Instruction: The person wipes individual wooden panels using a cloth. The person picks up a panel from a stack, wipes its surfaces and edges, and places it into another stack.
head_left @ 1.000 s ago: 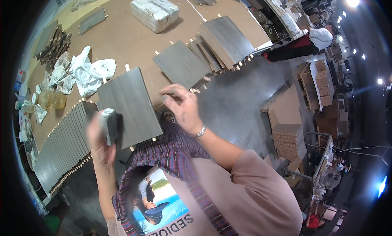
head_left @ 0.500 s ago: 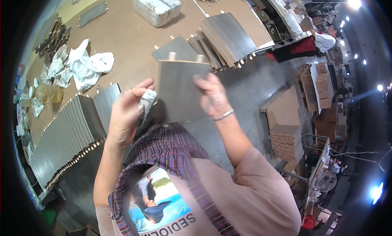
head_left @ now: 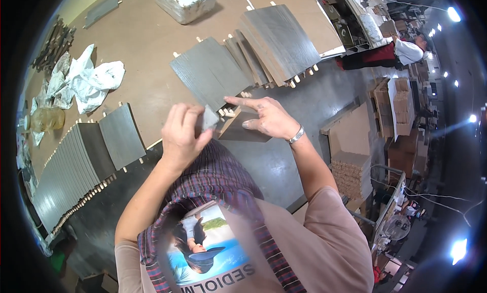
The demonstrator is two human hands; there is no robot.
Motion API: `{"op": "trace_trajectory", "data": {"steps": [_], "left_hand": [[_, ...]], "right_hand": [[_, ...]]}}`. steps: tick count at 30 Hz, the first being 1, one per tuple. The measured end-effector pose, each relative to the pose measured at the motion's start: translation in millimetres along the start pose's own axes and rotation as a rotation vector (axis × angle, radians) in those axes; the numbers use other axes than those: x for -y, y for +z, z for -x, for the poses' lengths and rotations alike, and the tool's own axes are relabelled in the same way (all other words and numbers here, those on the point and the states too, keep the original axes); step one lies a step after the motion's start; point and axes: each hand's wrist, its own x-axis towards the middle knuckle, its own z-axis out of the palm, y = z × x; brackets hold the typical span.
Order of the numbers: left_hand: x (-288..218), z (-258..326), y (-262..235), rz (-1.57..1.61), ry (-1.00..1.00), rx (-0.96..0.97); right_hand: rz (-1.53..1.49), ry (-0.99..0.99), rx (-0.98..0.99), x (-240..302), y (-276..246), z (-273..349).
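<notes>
My left hand (head_left: 183, 135) is closed around a small pale grey block (head_left: 209, 118), possibly a sanding block. With my right hand (head_left: 271, 119) I grip a grey wooden panel (head_left: 246, 129), tilted so that its edge faces up. Light wooden dowels stick out of the panel's end, close to the block; whether block and panel touch I cannot tell. Just beyond my hands, another grey panel (head_left: 210, 70) lies flat on the table with dowels at its ends. Beside it, to the right, is a pile of similar panels (head_left: 281, 39).
On the brown table (head_left: 147, 64), a long row of grey panels (head_left: 68, 163) leans at the left, with one panel (head_left: 123, 135) at its end. Crumpled white paper (head_left: 94, 77), a jar (head_left: 46, 119) and a wrapped white block (head_left: 186, 4) lie farther back. A person (head_left: 390, 54) stands at the right.
The panel in my right hand has dropped lower and turned from face-on to edge-up. My left hand has moved right with the grey block, near the dowels. The view has shifted slightly.
</notes>
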Motion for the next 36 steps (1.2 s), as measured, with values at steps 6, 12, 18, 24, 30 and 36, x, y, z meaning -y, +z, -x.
{"op": "trace_trajectory", "data": {"steps": [6,12,18,24,30,36], "left_hand": [[-10.3,22.5,5.3,-0.035,0.057,0.006],[-14.6,12.2,0.9,-0.038,0.056,0.130],[-13.0,30.9,-33.3,0.582,-0.674,0.032],[-13.3,28.5,-69.7,1.183,-0.722,-0.151],[14.9,16.0,-107.6,1.047,-0.670,-0.209],[28.0,11.8,-144.4,1.086,-0.662,-0.256]], "right_hand": [[0.041,0.129,0.202,-4.2,-15.2,-7.7],[-0.075,-0.002,0.154,-21.0,-11.5,-7.3],[-0.728,-0.048,0.067,-14.1,-12.8,13.0],[-1.079,-0.064,-0.119,23.7,23.6,-14.8],[-1.574,-0.019,-0.032,67.3,61.8,-51.0],[-1.590,0.059,-0.099,78.3,83.2,-69.2]]}}
